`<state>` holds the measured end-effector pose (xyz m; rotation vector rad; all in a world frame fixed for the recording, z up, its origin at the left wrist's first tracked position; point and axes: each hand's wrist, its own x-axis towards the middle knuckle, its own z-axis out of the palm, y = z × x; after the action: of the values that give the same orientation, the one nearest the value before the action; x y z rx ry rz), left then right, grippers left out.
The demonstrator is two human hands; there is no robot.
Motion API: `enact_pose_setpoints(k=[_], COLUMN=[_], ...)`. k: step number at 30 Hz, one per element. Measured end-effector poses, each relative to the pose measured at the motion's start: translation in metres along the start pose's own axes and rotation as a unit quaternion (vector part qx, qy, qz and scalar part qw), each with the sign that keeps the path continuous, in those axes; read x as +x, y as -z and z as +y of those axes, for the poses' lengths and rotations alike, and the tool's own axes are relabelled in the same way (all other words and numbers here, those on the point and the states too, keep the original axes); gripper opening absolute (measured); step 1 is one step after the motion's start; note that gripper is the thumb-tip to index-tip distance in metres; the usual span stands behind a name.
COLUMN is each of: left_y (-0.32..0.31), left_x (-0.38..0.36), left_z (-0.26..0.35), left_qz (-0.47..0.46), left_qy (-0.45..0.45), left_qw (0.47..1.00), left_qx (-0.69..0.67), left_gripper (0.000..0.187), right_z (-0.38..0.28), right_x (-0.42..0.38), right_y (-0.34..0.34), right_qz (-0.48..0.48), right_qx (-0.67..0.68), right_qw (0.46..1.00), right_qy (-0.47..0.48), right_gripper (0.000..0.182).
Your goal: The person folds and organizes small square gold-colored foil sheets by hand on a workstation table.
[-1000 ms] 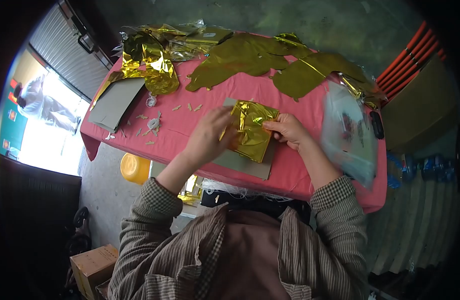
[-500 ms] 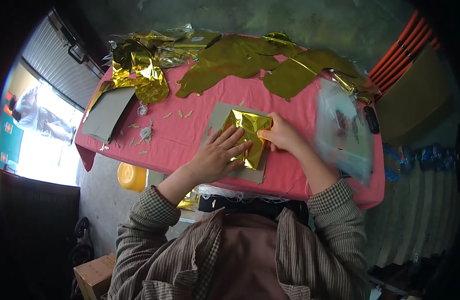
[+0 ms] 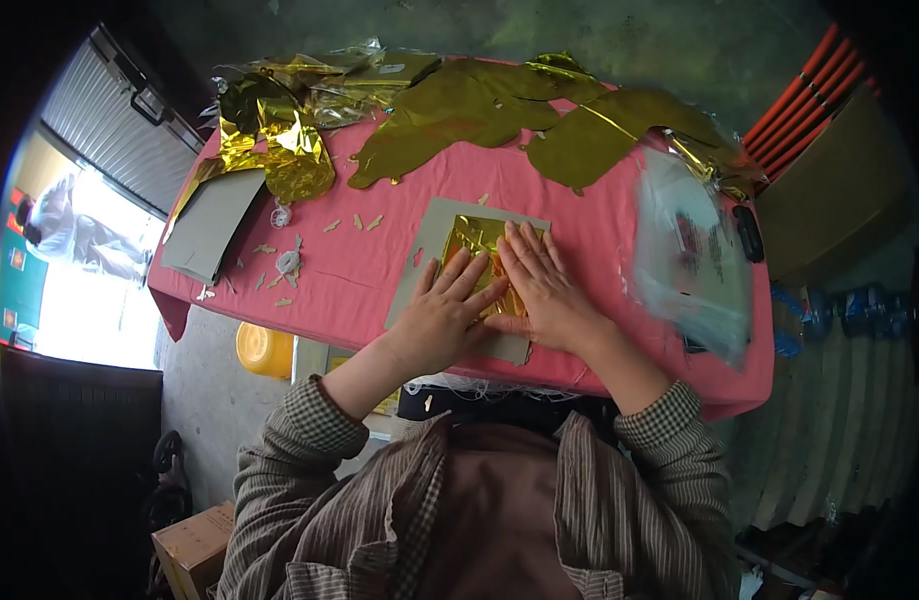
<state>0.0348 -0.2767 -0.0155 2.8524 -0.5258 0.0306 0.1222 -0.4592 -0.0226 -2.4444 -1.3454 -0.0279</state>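
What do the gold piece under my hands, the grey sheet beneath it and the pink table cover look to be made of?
Gold piece: probably foil or metallised film, glossy, with creases and bright glints. Grey sheet: likely cardboard, matte, flat and straight-edged. Pink cover: probably fabric, dull, with soft wrinkles and a draping corner; fibre unclear.
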Motion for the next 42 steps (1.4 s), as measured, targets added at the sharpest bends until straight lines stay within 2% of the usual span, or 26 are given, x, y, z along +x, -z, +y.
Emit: enact_pose_setpoints(k=[1,2,4,8,10,11,12,13,14,15,17,18,19,20,21,23,26,33,42], left_y=[0.000,0.000,0.000,0.002,0.006,0.009,0.016,0.020,0.020,0.021,0.021,0.020,0.019,0.017,0.019,0.024,0.022,0.013,0.001], left_x=[0.000,0.000,-0.001,-0.003,-0.004,-0.005,-0.005,-0.006,-0.009,-0.010,-0.010,-0.010,-0.008,-0.007,-0.006,-0.003,0.000,0.001,0.014], left_z=[0.000,0.000,0.000,-0.004,-0.013,-0.020,-0.030,-0.039,-0.047,-0.049,-0.052,-0.050,-0.047,-0.044,-0.041,-0.036,-0.044,-0.049,-0.018], left_qz=[0.000,-0.001,0.006,0.006,0.011,0.008,-0.009,-0.026,-0.027,-0.026,0.032,0.032,0.050,0.067,0.066,0.023,0.023,0.012,0.030], left_qy=[-0.001,0.000,-0.006,-0.012,-0.018,-0.017,-0.006,0.006,0.023,0.024,0.066,0.067,0.017,-0.035,-0.034,-0.051,-0.031,-0.033,-0.014], left_qw=[1.000,1.000,1.000,1.000,0.995,0.995,0.970,0.927,0.855,0.855,0.847,0.847,0.919,0.967,0.967,0.993,0.998,0.998,0.999], left_qx=[0.003,0.003,0.003,-0.006,-0.101,-0.103,-0.241,-0.375,-0.517,-0.517,-0.527,-0.527,-0.390,-0.242,-0.242,-0.106,-0.046,-0.060,-0.031], left_gripper=[0.057,0.057,0.058,0.059,0.055,0.055,0.053,0.051,0.045,0.045,0.044,0.044,0.046,0.048,0.048,0.054,0.056,0.059,0.057], right_z=[0.001,0.002,0.002,0.002,0.002,0.001,0.001,0.001,0.001,0.001,0.001,0.002,0.002,0.001,0.000,0.000,0.001,0.005,0.028], right_x=[0.000,0.000,0.001,0.000,0.001,0.000,0.002,0.002,0.002,0.002,0.002,0.002,0.001,0.001,0.002,0.002,0.002,-0.001,-0.025], right_y=[0.000,0.001,0.005,0.003,0.005,0.005,0.007,0.007,0.006,0.006,0.006,0.005,0.005,0.005,0.005,0.007,0.006,0.006,0.015], right_qz=[-0.043,-0.043,-0.123,-0.133,-0.148,-0.150,-0.156,-0.163,-0.164,-0.161,-0.157,-0.157,-0.157,-0.157,-0.159,-0.158,-0.156,-0.145,-0.137], right_qx=[-0.008,-0.006,-0.015,-0.036,-0.054,-0.051,-0.055,-0.059,-0.056,-0.059,-0.061,-0.061,-0.061,-0.061,-0.064,-0.072,-0.073,-0.058,-0.013], right_qw=[0.999,0.999,0.990,0.987,0.985,0.984,0.983,0.982,0.982,0.982,0.983,0.983,0.983,0.983,0.982,0.982,0.982,0.985,0.988], right_qy=[-0.006,-0.005,-0.063,-0.079,-0.076,-0.077,-0.078,-0.080,-0.079,-0.077,-0.075,-0.075,-0.076,-0.075,-0.074,-0.072,-0.075,-0.069,-0.074], right_gripper=[0.097,0.097,0.110,0.114,0.115,0.115,0.115,0.115,0.115,0.115,0.116,0.116,0.117,0.117,0.117,0.117,0.117,0.116,0.117])
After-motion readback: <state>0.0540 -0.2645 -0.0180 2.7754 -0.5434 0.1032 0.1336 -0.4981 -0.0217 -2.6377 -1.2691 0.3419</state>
